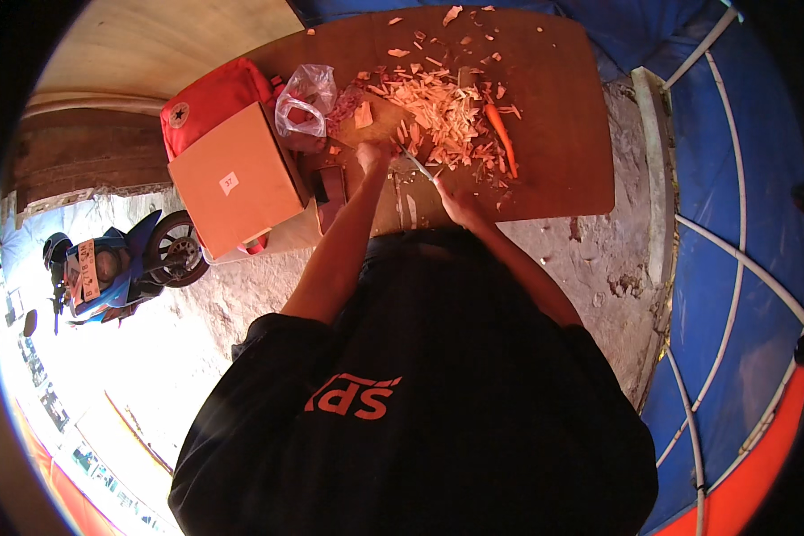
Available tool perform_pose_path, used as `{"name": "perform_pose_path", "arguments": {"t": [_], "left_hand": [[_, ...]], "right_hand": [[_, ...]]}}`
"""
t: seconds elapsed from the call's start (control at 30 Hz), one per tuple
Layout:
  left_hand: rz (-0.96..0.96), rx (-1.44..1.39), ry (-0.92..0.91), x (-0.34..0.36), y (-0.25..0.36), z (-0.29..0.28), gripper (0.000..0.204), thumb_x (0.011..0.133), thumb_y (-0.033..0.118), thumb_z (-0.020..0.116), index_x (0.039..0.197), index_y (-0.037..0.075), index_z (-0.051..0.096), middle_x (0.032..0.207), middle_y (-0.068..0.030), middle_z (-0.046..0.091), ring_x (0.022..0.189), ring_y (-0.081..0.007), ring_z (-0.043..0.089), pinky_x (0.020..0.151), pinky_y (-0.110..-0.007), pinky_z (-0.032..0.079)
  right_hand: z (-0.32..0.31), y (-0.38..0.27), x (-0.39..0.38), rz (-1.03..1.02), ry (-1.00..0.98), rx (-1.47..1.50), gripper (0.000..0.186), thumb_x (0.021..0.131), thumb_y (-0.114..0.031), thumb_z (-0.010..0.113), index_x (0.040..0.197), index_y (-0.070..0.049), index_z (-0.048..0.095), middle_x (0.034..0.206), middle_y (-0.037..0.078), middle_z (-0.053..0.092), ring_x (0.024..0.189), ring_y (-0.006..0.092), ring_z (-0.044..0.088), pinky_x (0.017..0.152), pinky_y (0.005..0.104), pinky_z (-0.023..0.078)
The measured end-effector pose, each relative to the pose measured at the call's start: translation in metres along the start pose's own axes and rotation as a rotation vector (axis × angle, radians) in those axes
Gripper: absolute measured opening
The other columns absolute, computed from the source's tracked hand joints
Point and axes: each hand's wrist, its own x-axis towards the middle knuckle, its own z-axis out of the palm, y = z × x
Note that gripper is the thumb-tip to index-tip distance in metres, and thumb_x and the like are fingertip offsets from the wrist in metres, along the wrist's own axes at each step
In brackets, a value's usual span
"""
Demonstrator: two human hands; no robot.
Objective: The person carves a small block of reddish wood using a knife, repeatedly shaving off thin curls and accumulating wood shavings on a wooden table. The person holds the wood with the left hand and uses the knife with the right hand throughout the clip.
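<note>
My right hand grips a knife, its blade slanting up and left toward my left hand. The left hand is closed at the near edge of a wooden board, close to the knife's tip; what its fingers hold is too small to make out. On the board's left part lies a pale, squarish piece. Beyond the knife spreads a heap of pale, thin cut strips. At the heap's right side rests a long, tapered orange thing that looks like a carrot.
Left of the board sit a clear plastic bag, a cardboard box and a red bag. A dark, flat rectangular thing lies beside my left forearm. The brown table ends near a blue tarp. A motorbike stands at left.
</note>
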Motion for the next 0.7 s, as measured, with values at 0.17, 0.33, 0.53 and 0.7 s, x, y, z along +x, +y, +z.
{"name": "perform_pose_path", "arguments": {"t": [0.17,0.33,0.53,0.7], "left_hand": [[-0.022,0.332,0.088,-0.013,0.021,-0.001,0.014,0.068,0.016,0.065,0.065,0.003,0.071,0.067,-0.0149,0.067,0.074,-0.0285,0.068,0.073,-0.036,0.053],[-0.005,0.315,0.060,-0.012,0.019,-0.001,0.015,0.069,0.015,0.064,0.068,0.002,0.071,0.071,-0.0157,0.068,0.076,-0.0293,0.068,0.073,-0.037,0.053],[-0.060,0.207,0.086,0.015,-0.007,0.013,0.017,0.070,0.016,0.063,0.068,0.001,0.070,0.072,-0.0177,0.068,0.076,-0.0303,0.068,0.072,-0.038,0.053],[0.036,0.139,0.171,0.022,-0.018,0.018,0.017,0.070,0.015,0.061,0.069,0.002,0.071,0.071,-0.0168,0.068,0.074,-0.0315,0.068,0.070,-0.039,0.052]], "right_hand": [[0.006,-0.014,0.023,0.084,-0.087,0.097,0.090,0.084,-0.077,0.023,0.074,0.007,0.056,0.067,0.025,0.055,0.068,0.0378,0.060,0.062,0.0483,0.045],[0.021,-0.012,0.027,-0.011,0.017,0.171,0.088,0.083,-0.078,0.028,0.047,0.000,0.043,0.041,0.010,0.043,0.040,0.0252,0.053,0.042,0.0405,0.042],[0.026,-0.009,0.024,-0.075,0.053,0.134,0.090,0.084,-0.077,0.025,0.049,0.004,0.046,0.043,0.013,0.047,0.043,0.0279,0.057,0.044,0.0423,0.044],[0.042,0.000,0.025,-0.189,0.124,0.088,0.096,0.085,-0.075,0.022,0.058,0.010,0.055,0.049,0.020,0.053,0.054,0.0349,0.062,0.054,0.0476,0.047]]}}
